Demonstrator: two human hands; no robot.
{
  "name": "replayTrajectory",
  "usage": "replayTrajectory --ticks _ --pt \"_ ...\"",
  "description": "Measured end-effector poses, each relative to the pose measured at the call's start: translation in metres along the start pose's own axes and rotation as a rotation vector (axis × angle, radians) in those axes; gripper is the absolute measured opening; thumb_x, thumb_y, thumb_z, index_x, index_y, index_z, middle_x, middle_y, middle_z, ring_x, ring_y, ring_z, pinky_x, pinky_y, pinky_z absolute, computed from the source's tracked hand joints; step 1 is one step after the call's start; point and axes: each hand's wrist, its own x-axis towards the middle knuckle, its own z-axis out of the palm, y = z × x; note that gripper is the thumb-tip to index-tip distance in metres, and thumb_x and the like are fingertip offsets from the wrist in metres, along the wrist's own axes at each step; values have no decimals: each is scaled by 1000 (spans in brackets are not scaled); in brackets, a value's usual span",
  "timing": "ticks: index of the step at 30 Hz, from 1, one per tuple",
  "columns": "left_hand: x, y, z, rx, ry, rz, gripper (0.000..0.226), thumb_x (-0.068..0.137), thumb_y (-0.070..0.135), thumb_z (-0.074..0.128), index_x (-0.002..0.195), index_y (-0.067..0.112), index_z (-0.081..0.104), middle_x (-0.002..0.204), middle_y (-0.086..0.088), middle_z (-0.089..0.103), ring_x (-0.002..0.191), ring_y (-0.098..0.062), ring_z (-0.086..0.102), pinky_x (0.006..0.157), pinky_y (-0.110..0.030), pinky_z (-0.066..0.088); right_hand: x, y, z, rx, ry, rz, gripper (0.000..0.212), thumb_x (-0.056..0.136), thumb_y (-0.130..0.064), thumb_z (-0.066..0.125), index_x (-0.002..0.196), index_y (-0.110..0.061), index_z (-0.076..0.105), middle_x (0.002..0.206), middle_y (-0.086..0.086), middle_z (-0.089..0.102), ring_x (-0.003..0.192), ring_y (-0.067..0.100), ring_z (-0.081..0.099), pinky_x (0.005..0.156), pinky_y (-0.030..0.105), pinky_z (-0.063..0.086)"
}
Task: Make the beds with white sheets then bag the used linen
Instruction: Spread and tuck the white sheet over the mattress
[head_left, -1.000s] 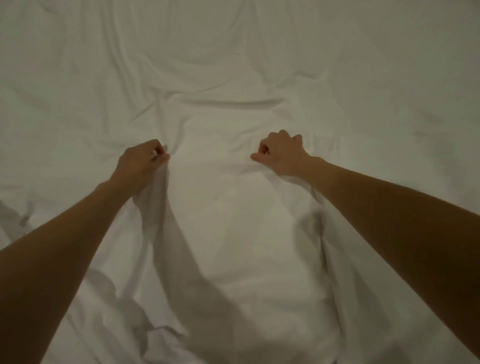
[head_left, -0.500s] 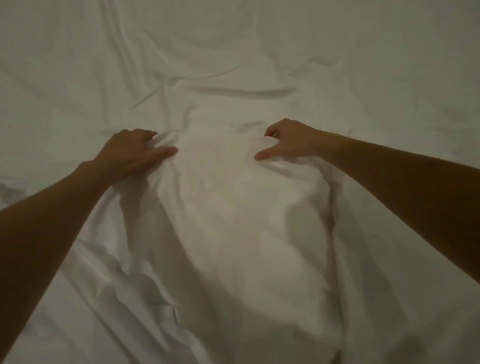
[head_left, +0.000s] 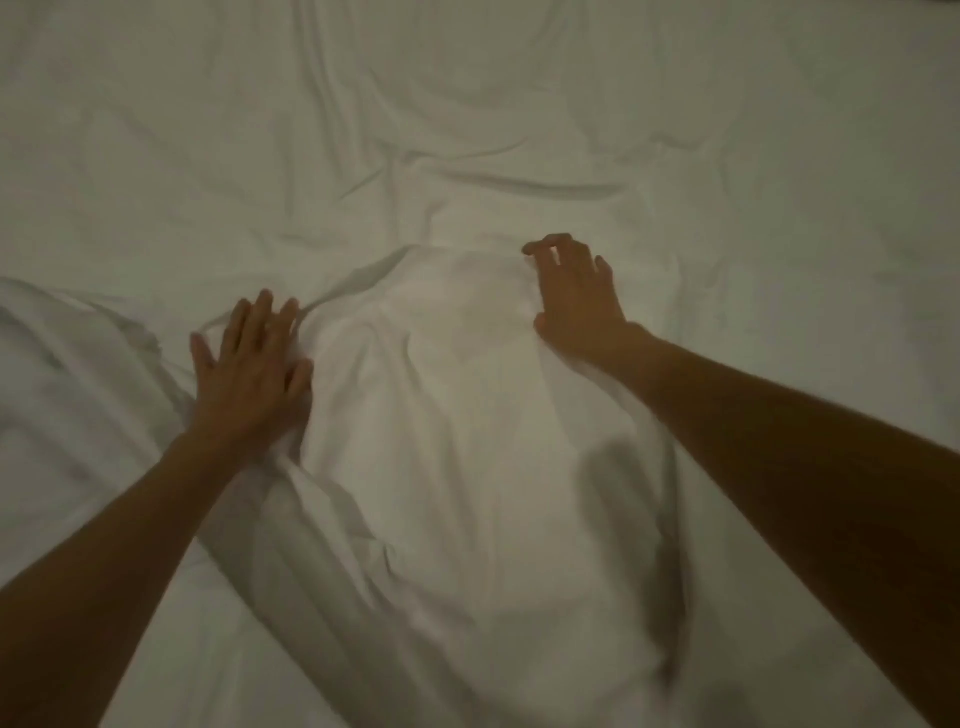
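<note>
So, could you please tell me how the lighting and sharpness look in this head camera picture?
Head view: dim, greenish light; the white sheet looks grey; soft shadows fall beside both forearms; the left hand and right hand are slightly blurred; no glare.

Between my left hand (head_left: 249, 374) and my right hand (head_left: 576, 296) a raised hump of white sheet (head_left: 467, 395) blocks a low sweep. Beyond it the bed (head_left: 467, 78) lies open, only shallow wrinkles, though the dim light may hide folds.
</note>
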Motion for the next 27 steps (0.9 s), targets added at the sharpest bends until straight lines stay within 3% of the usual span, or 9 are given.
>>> replayTrajectory --ticks 3,6,11,15,18,20,22,24,27 --pt "-42 -16 -1 40 -53 -29 64 93 42 39 150 14 34 159 -12 23 147 -29 21 111 -62 14 -24 -48 7 19 -187 -106 66 92 -27 48 151 -18 21 160 3 12 147 17 8 116 43 5" --pt "-75 -27 -8 72 -118 -134 63 96 35 51 151 18 29 161 -7 19 149 -21 13 114 -51 12 -55 -100 14 13 -315 -265 60 98 -37 43 151 -18 22 161 0 7 148 14 5 117 45 2" --pt "-118 -34 -21 -173 10 -281 60 78 24 72 132 6 52 143 -19 42 135 -35 37 109 -51 29 -117 -180 17 209 -502 -303 60 98 -46 44 148 -15 30 157 4 23 142 21 24 115 41 17" --pt "-145 -23 -34 -596 193 -674 72 80 21 76 139 1 40 141 -24 39 133 -37 33 109 -38 22 -155 -230 26 445 -665 -156 74 89 -50 59 144 -7 34 143 12 45 127 30 46 103 37 38" --pt "-154 -22 -40 -800 220 -794 89 76 32 81 145 3 31 145 -24 35 134 -38 35 113 -42 26 -171 -248 32 479 -527 -142 39 93 -29 56 127 -9 53 124 10 60 114 29 56 93 34 43" --pt "-157 -26 -48 -901 239 -843 98 75 36 81 148 6 23 149 -22 28 136 -39 32 113 -47 29 -179 -255 32 459 -461 -206 16 93 -20 53 101 -9 62 102 9 65 99 28 59 82 33 42" --pt "-165 -34 -53 -952 227 -910 100 77 38 79 150 8 17 151 -21 26 137 -39 32 113 -46 30 -186 -260 28 359 -494 -313 27 95 -19 51 68 -15 47 72 1 52 81 26 53 69 30 34" --pt "-178 -39 -53 -974 177 -937 93 79 34 78 148 7 21 148 -20 35 134 -38 37 110 -43 33 -194 -264 23 244 -545 -414 41 96 -19 50 60 -21 31 64 -7 36 76 21 45 66 28 28" --pt "-201 -40 -42 -1027 154 -923 52 84 20 71 130 2 53 128 -17 59 117 -32 56 91 -32 45 -204 -262 24 111 -616 -521 30 97 -21 51 68 -15 50 74 -1 51 84 25 51 69 27 30"
